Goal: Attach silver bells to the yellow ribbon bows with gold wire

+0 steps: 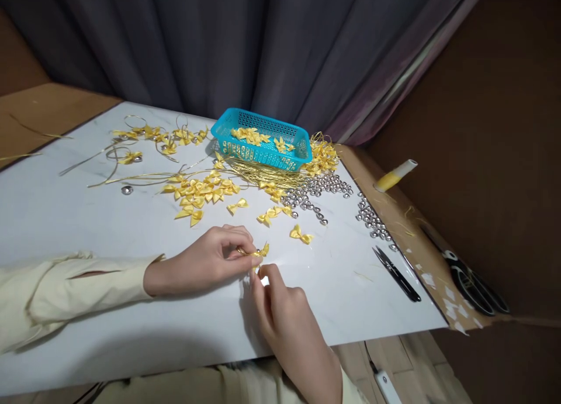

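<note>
Above the near part of the white tabletop, my left hand (pixel 205 261) pinches a small yellow ribbon bow (pixel 263 250) between thumb and fingers. A thin gold cord (pixel 243 252) shows beside the bow, at the left fingertips. My right hand (pixel 289 316) meets it from below right, its thumb and forefinger closed on a strand of this cord just under the bow. Both sets of fingertips nearly touch, and they hide part of the bow. Just beyond my hands lie a loose bow (pixel 301 235) and a heap of yellow bows (pixel 201 190).
A turquoise basket (pixel 263 158) holding bows stands at the back, with a bundle of gold cords (pixel 263 175) before it. Silver gems (pixel 324 187) spread to the right. Black thread snips (pixel 397 274), scissors (pixel 473 287) and a yellow thread spool (pixel 394 176) lie along the right side.
</note>
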`<state>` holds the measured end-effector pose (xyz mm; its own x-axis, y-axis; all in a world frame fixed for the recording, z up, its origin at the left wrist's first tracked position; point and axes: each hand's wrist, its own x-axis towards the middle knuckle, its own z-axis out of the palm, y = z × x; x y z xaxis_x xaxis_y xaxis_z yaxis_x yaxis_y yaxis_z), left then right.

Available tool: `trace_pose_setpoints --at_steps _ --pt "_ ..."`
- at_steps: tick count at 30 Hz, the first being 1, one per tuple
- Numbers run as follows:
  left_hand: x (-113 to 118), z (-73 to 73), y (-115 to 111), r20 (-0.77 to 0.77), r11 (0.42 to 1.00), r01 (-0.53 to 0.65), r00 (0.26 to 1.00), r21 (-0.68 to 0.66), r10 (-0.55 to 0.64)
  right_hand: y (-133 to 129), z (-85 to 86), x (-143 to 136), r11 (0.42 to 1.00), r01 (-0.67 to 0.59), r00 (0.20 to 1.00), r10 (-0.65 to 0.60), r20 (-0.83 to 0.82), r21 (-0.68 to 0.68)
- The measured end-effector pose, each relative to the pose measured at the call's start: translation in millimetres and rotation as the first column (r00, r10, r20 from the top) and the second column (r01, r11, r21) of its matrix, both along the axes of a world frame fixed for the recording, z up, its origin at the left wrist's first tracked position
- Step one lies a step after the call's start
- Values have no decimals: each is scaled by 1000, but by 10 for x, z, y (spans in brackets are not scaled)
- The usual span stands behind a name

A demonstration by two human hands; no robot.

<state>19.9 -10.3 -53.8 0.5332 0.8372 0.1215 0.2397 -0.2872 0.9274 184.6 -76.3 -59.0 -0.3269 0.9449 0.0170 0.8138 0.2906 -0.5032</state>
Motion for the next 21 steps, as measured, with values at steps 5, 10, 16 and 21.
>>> trace_pose_setpoints --at_steps 5,10,16,21 --pt "-5 -14 9 -29 998 -17 999 -58 16 -3 7 -20 999 -2 1000 3 24 -45" --pt "4 -19 3 -16 995 -35 999 -94 34 13 -61 -18 997 20 999 -24 -44 -70" --pt "18 -17 -18 -17 995 -71 997 -76 70 34 -77 -52 998 55 998 -55 -17 -23" --pt "9 -9 -33 -33 993 -82 996 -84 80 47 -45 -79 999 13 1000 -14 -24 -36"
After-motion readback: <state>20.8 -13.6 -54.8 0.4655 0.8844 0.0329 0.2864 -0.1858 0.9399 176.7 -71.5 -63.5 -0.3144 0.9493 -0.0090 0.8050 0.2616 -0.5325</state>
